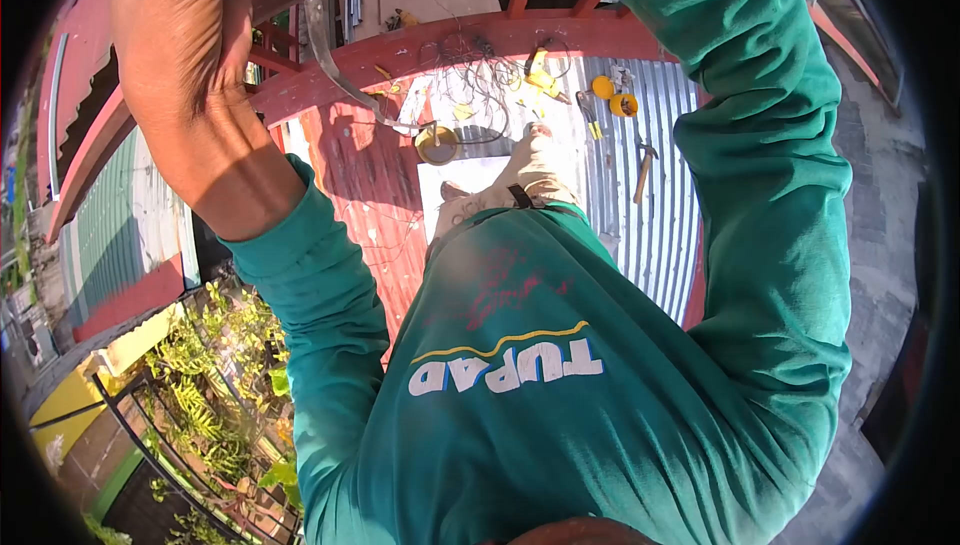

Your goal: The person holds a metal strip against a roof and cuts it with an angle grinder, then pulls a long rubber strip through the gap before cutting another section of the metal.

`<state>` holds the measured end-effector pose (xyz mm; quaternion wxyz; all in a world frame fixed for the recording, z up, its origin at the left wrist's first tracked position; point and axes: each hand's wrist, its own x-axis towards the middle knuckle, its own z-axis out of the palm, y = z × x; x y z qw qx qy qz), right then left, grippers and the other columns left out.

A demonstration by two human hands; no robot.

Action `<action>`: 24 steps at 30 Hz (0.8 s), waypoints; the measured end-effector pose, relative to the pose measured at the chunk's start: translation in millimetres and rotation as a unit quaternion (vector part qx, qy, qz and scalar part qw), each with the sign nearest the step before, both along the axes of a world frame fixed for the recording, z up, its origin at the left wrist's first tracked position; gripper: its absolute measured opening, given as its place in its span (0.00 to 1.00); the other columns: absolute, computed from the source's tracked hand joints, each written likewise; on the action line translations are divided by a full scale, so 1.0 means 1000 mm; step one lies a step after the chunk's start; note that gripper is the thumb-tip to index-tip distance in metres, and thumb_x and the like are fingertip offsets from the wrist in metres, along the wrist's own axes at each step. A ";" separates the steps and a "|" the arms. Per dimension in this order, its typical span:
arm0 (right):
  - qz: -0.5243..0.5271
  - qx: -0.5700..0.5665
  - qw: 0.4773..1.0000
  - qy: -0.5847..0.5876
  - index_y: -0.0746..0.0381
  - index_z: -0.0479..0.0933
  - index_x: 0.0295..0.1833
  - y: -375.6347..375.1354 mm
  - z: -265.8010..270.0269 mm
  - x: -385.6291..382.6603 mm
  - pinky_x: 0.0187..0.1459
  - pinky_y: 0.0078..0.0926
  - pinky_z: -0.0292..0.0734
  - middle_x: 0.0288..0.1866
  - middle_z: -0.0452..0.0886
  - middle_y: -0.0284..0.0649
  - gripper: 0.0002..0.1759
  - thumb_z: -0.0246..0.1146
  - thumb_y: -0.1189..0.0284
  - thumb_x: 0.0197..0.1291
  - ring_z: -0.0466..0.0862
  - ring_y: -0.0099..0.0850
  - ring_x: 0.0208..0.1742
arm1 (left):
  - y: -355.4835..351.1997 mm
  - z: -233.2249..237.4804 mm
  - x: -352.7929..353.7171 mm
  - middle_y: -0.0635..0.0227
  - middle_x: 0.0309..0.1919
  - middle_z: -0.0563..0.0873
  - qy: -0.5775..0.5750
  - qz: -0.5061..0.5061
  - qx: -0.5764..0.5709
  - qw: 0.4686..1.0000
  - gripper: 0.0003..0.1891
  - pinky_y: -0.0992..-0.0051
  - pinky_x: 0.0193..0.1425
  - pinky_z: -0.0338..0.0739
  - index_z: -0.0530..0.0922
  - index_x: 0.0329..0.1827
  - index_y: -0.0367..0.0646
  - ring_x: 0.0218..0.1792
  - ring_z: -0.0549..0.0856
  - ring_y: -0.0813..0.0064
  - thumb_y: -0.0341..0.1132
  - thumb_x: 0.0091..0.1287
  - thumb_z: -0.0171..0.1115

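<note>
My left hand (180, 30) is raised at the top left, its wrist and back in view. Its fingers are cut off or turned away, so I cannot tell what they hold. Beside it a grey curved strip (318, 30) hangs down, bending towards a round yellow-rimmed can (436, 144) near my feet. On the other side my right arm in a green sleeve (765, 95) reaches up past the top edge, with the hand out of view.
Red beams (400, 55) cross ahead of me. Corrugated metal sheets (640, 245) lie below, bearing a hammer (646, 170), yellow round containers (624, 105), a yellow tool (541, 71) and tangled wire (475, 75). Plants (215, 385) and a dark railing (150, 445) stand lower left.
</note>
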<state>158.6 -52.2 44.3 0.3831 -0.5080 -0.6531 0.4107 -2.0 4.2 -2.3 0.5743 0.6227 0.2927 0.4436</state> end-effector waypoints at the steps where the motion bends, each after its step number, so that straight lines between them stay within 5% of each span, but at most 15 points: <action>1: -0.008 0.005 1.000 -0.010 0.73 0.85 0.38 0.000 0.001 0.003 0.26 0.35 0.87 0.35 0.88 0.51 0.39 0.81 0.45 0.38 0.89 0.39 0.27 | -0.010 -0.009 0.004 0.55 0.41 0.90 -0.051 0.016 0.034 0.998 0.14 0.67 0.50 0.88 0.82 0.50 0.27 0.43 0.91 0.62 0.31 0.70 0.68; 6: -0.038 0.010 0.999 -0.013 0.76 0.83 0.40 0.039 0.006 -0.008 0.25 0.35 0.88 0.36 0.87 0.53 0.40 0.82 0.48 0.38 0.89 0.40 0.28 | -0.022 -0.017 0.023 0.50 0.42 0.88 -0.098 0.075 0.072 0.990 0.20 0.69 0.47 0.88 0.77 0.54 0.23 0.40 0.91 0.64 0.28 0.65 0.71; 13: 0.056 0.010 0.998 -0.012 0.80 0.81 0.45 0.037 0.011 0.030 0.28 0.40 0.89 0.41 0.88 0.58 0.48 0.89 0.49 0.28 0.90 0.44 0.31 | -0.039 -0.028 0.060 0.51 0.41 0.87 -0.097 0.160 0.084 0.979 0.20 0.69 0.48 0.87 0.77 0.55 0.23 0.39 0.89 0.65 0.28 0.64 0.70; 15: 0.062 -0.008 0.997 -0.043 0.77 0.83 0.42 0.034 0.014 0.039 0.28 0.40 0.88 0.39 0.88 0.55 0.44 0.87 0.48 0.30 0.90 0.42 0.31 | -0.033 -0.037 0.064 0.49 0.49 0.86 -0.082 0.201 0.075 0.973 0.21 0.63 0.52 0.87 0.75 0.59 0.23 0.46 0.90 0.61 0.30 0.69 0.65; 19: 0.050 0.021 0.998 -0.025 0.78 0.83 0.46 0.041 0.021 0.045 0.30 0.43 0.89 0.43 0.88 0.56 0.41 0.84 0.54 0.35 0.91 0.45 0.32 | -0.044 -0.023 0.084 0.51 0.46 0.87 -0.102 0.209 0.073 0.970 0.21 0.67 0.48 0.88 0.76 0.59 0.25 0.44 0.90 0.64 0.30 0.68 0.65; 21: 0.050 0.015 0.994 -0.101 0.75 0.84 0.40 0.043 0.032 0.051 0.29 0.42 0.88 0.38 0.88 0.51 0.35 0.81 0.54 0.34 0.89 0.43 0.31 | -0.057 -0.011 0.114 0.56 0.41 0.89 -0.131 0.230 0.076 0.961 0.15 0.71 0.44 0.88 0.79 0.54 0.28 0.39 0.91 0.68 0.29 0.69 0.65; 23: 0.085 0.076 0.991 -0.063 0.69 0.84 0.31 0.048 0.033 0.054 0.27 0.34 0.82 0.32 0.86 0.45 0.23 0.78 0.58 0.39 0.85 0.32 0.25 | -0.058 -0.010 0.128 0.57 0.39 0.89 -0.170 0.240 0.075 0.953 0.14 0.71 0.44 0.87 0.81 0.51 0.30 0.37 0.91 0.69 0.29 0.67 0.69; 24: 0.220 -0.045 0.974 0.010 0.70 0.83 0.37 0.063 0.027 0.055 0.30 0.33 0.84 0.32 0.86 0.44 0.22 0.77 0.63 0.43 0.86 0.31 0.28 | -0.056 -0.009 0.131 0.57 0.39 0.89 -0.185 0.206 0.091 0.957 0.13 0.71 0.44 0.86 0.81 0.50 0.30 0.37 0.90 0.70 0.29 0.67 0.69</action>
